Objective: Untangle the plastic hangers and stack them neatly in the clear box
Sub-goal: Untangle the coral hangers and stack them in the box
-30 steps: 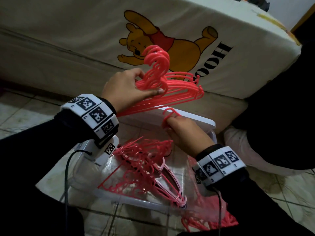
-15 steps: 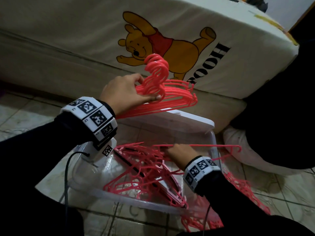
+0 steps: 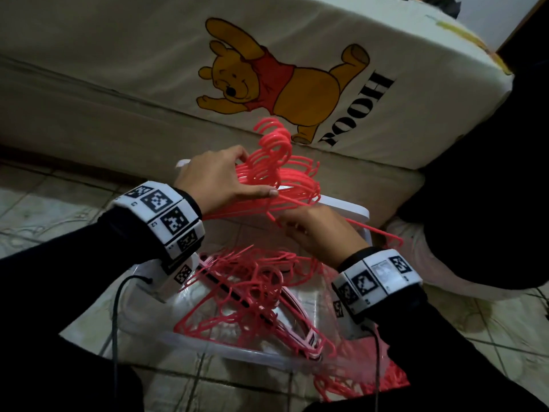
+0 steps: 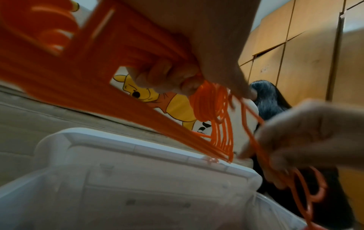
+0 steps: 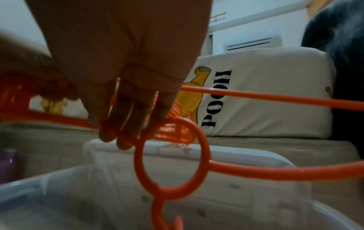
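Note:
My left hand [image 3: 219, 181] grips a bunch of aligned pink-red plastic hangers [image 3: 282, 176] above the far end of the clear box [image 3: 225, 350]; the left wrist view shows its fingers [image 4: 167, 76] curled round the hanger bunch [image 4: 110, 51]. Just below and right of it, my right hand [image 3: 315, 230] holds a single hanger [image 3: 383, 233] lifted out to the right. In the right wrist view the right fingertips [image 5: 122, 135] pinch the single hanger [image 5: 171, 157] by its hook ring. A tangled heap of hangers [image 3: 252, 295] lies in the box.
The box's white lid [image 3: 341, 205] leans at its far end against a cream mattress [image 3: 148, 69] printed with a yellow bear. More pink hangers [image 3: 365, 385] lie on the tiled floor [image 3: 44, 203] at the box's near right. A person in dark clothes [image 3: 487, 173] sits close on the right.
My right hand has risen from the heap in the box with one hanger, up to just under the bunch. The left hand with its bunch has stayed about where it was.

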Action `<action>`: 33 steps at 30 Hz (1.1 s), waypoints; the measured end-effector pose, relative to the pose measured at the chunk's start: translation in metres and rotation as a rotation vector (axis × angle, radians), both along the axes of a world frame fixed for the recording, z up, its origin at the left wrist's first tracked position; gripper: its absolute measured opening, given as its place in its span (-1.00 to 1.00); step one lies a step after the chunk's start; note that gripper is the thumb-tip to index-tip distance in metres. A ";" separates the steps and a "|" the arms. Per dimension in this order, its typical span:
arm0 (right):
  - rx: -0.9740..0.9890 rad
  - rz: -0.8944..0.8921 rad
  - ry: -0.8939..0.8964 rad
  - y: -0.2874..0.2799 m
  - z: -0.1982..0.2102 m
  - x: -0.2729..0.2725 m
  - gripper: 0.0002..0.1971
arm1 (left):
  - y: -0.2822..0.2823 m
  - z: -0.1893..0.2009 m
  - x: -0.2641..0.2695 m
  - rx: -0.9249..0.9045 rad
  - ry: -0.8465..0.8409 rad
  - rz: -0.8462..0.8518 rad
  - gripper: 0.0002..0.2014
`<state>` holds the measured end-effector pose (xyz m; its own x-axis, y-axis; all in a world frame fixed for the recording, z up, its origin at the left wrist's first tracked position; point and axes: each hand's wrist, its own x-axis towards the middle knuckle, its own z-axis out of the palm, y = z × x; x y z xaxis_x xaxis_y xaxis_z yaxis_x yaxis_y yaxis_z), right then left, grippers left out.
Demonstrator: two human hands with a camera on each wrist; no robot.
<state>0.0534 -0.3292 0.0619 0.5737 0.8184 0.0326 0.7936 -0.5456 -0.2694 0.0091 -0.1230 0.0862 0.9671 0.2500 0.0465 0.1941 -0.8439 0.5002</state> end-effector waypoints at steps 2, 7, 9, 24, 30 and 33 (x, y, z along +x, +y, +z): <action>0.046 0.003 0.029 0.000 0.006 -0.002 -0.81 | -0.002 0.000 -0.001 -0.045 -0.009 -0.022 -0.03; 0.130 0.011 0.026 0.000 0.008 -0.004 -0.81 | -0.008 0.000 -0.002 -0.050 -0.040 -0.119 -0.29; 0.185 0.000 0.037 -0.004 0.012 -0.001 -0.84 | -0.007 -0.001 -0.001 -0.041 -0.043 -0.124 -0.37; 0.129 -0.552 0.522 -0.037 -0.050 0.005 -0.80 | 0.006 -0.006 0.003 -0.122 -0.077 -0.062 -0.26; 0.402 -0.751 0.467 -0.037 -0.059 0.012 -0.93 | 0.009 -0.010 0.001 -0.121 -0.142 -0.032 -0.33; 0.494 -0.821 0.472 -0.036 -0.061 0.012 -0.83 | 0.004 -0.017 -0.002 -0.113 -0.190 -0.016 -0.33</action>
